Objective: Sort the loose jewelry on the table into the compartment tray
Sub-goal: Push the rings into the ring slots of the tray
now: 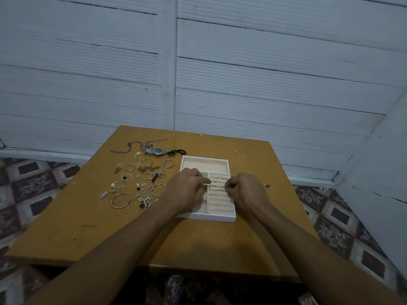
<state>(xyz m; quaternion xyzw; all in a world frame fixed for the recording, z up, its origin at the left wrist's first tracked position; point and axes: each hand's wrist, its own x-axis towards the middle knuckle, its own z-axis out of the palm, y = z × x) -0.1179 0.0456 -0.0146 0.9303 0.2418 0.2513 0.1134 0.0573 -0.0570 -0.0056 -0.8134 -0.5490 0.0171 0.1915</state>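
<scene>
A white compartment tray (222, 217) with beige lining sits at the middle of the wooden table. Its right part has padded ring rolls (220, 200), and several rings (219, 178) stand in the far rows. My left hand (187, 190) lies over the tray's left compartments with curled fingers reaching the rolls. My right hand (245, 190) hovers over the tray's right edge and pinches a small ring (224, 188) at the rolls. Loose jewelry (136, 183) is spread on the table left of the tray. What my left fingertips hold is hidden.
A silver watch (156, 151), a chain necklace (130, 146) and a dark link piece (176, 152) lie behind the loose pile. Bangles (120, 200) lie at the pile's near end. Small pieces (267, 186) rest right of the tray. The table (110, 234) stands against a white plank wall.
</scene>
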